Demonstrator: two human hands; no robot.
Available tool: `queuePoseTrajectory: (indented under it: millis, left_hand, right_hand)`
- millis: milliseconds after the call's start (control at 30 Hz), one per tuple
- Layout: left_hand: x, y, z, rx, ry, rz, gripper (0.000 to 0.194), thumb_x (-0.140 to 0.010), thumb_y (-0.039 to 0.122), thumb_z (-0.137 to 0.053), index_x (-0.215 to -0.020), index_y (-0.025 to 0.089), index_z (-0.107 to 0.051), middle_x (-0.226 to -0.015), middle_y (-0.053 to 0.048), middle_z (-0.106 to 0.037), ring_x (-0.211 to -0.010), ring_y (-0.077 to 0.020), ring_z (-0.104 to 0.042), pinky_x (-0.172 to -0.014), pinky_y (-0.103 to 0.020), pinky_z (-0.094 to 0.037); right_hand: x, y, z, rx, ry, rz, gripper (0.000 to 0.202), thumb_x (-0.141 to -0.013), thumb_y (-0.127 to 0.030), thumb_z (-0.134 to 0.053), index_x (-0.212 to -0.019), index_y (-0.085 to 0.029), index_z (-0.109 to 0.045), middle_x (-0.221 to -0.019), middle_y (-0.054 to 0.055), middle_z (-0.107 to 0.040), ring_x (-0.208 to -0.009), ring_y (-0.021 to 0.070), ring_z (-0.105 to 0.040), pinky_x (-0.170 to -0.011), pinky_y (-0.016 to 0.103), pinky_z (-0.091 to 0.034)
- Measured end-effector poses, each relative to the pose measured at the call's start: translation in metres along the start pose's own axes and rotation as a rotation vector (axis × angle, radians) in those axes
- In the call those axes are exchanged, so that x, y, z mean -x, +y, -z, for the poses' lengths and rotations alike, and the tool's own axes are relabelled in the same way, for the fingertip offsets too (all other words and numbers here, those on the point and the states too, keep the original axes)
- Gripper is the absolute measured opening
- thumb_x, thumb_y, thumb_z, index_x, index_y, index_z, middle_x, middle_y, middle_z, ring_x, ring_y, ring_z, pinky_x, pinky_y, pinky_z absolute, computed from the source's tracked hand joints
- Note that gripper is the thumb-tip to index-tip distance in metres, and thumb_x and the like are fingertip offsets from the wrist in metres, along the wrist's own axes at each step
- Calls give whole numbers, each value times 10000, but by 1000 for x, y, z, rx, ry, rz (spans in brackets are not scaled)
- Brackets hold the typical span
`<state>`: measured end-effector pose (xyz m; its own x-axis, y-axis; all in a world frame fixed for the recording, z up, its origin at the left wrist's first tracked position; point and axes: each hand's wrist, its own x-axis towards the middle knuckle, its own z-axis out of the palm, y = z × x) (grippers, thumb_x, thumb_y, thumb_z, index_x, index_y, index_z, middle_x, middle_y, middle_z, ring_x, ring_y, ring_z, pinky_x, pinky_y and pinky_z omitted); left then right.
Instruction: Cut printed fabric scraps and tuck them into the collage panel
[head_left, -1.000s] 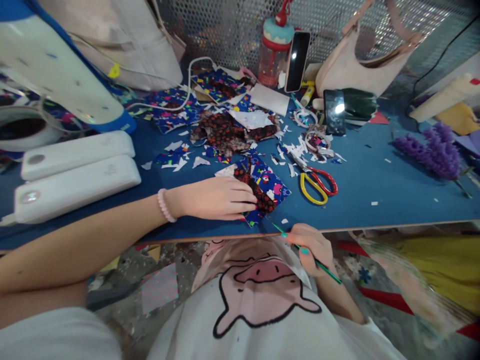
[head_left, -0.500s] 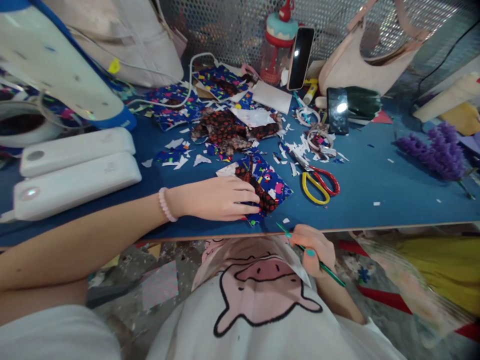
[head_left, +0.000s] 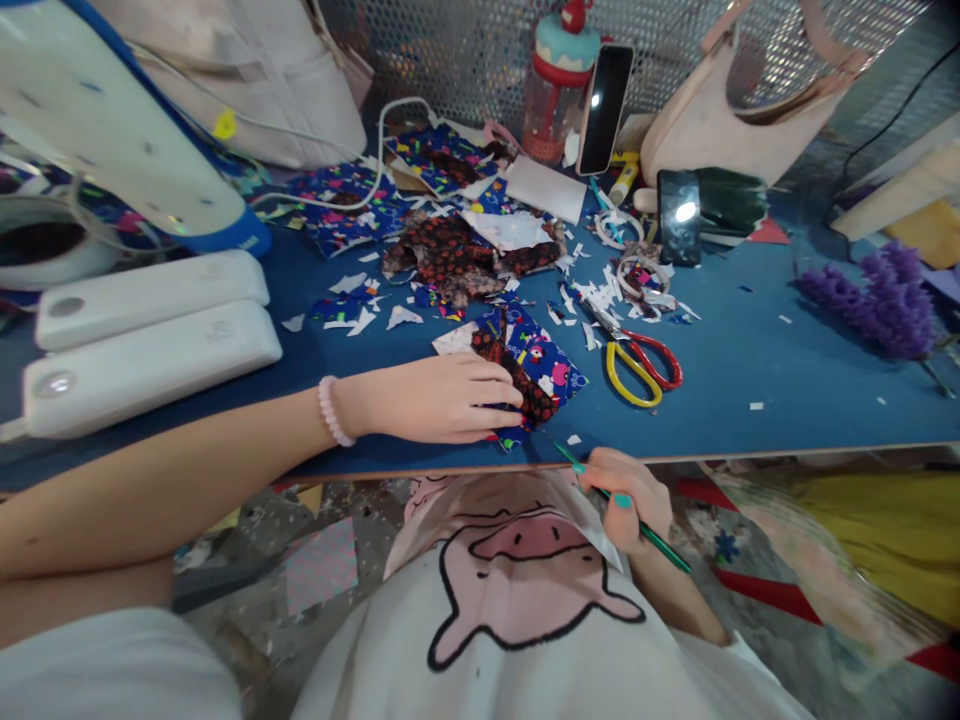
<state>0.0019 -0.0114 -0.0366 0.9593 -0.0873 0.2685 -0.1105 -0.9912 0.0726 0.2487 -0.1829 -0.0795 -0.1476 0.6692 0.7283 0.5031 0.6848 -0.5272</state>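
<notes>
My left hand lies palm down on a blue patterned sheet near the table's front edge, its fingers spread a little. A strip of dark lace with red dots lies across the sheet and passes under the fingertips. Closed round a thin green tool, my right hand is at the table's edge, right of the sheet. The tool's tip points up and left, a little short of the sheet. Scissors with yellow and red handles rest right of the sheet.
Behind the sheet are a heap of dark lace and many paper scraps. White devices and a blue-and-white bottle stand at the left. Farther back are a phone, a cup and a pink bag. Purple flowers lie right.
The view has shifted very slightly. Both hands, the sheet and the green tool show no clear movement.
</notes>
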Motion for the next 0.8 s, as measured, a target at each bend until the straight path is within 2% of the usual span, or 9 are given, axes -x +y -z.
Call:
queuePoseTrajectory:
  millis: [133, 300, 400, 500, 567, 667, 800]
  left_hand:
    - [-1, 1, 0, 8, -4, 8, 279, -1044, 280, -486, -1212, 203, -695, -1270, -103, -713, -1170, -229, -640, -989, -367, -509]
    - [-2, 0, -1, -39, 38, -31, 294, -1054, 290, -469, -1196, 172, -698, -1242, -105, -728, -1128, -223, -652, -949, -365, -509]
    - [-2, 1, 1, -40, 22, -18, 293, -1051, 314, -478, -1187, 176, -699, -1231, -101, -732, -1116, -216, -653, -980, -367, -492]
    - [-3, 5, 3, -21, 35, -10, 322, -1039, 365, -499, -1197, 148, -676, -1207, -112, -734, -1089, -226, -654, -994, -382, -467]
    - [-5, 9, 5, -11, 40, 14, 366, -1017, 432, -527, -1187, 136, -660, -1198, -118, -730, -1070, -238, -651, -989, -396, -444]
    - [-7, 16, 5, -25, 23, 74, 416, -970, 522, -572, -1130, 147, -651, -1167, -113, -731, -1037, -246, -639, -972, -413, -405]
    - [-9, 21, 4, -36, 21, 136, 325, -951, 458, -580, -1047, 153, -638, -1081, -95, -727, -975, -232, -627, -938, -411, -374]
  right_hand:
    - [4, 0, -1, 6, 40, -45, 306, -998, -235, -407, -1055, -203, -707, -685, 34, -649, -634, 196, -642, -596, 336, -544]
    - [7, 5, -1, 17, 53, -39, 358, -1022, -318, -382, -1006, -208, -723, -637, 26, -630, -568, 186, -614, -565, 337, -530]
    - [6, 12, 6, 30, 48, -5, 406, -1036, -407, -370, -1019, -208, -724, -641, 35, -624, -569, 191, -609, -544, 340, -518]
    - [-2, 18, 21, 93, 28, 11, 337, -1010, -415, -477, -1087, -200, -724, -737, 65, -660, -653, 204, -635, -582, 348, -527]
    - [-13, 23, 32, 225, -71, 11, 268, -977, -357, -566, -1128, -198, -719, -851, 94, -695, -746, 217, -663, -653, 356, -546]
    - [-36, 31, 46, 412, -232, 43, 216, -930, -264, -654, -1131, -217, -716, -902, 91, -723, -788, 215, -676, -720, 352, -557]
    - [-70, 52, 60, 449, -416, 29, 229, -964, -273, -606, -1160, -200, -697, -1003, 113, -750, -898, 241, -688, -827, 408, -554]
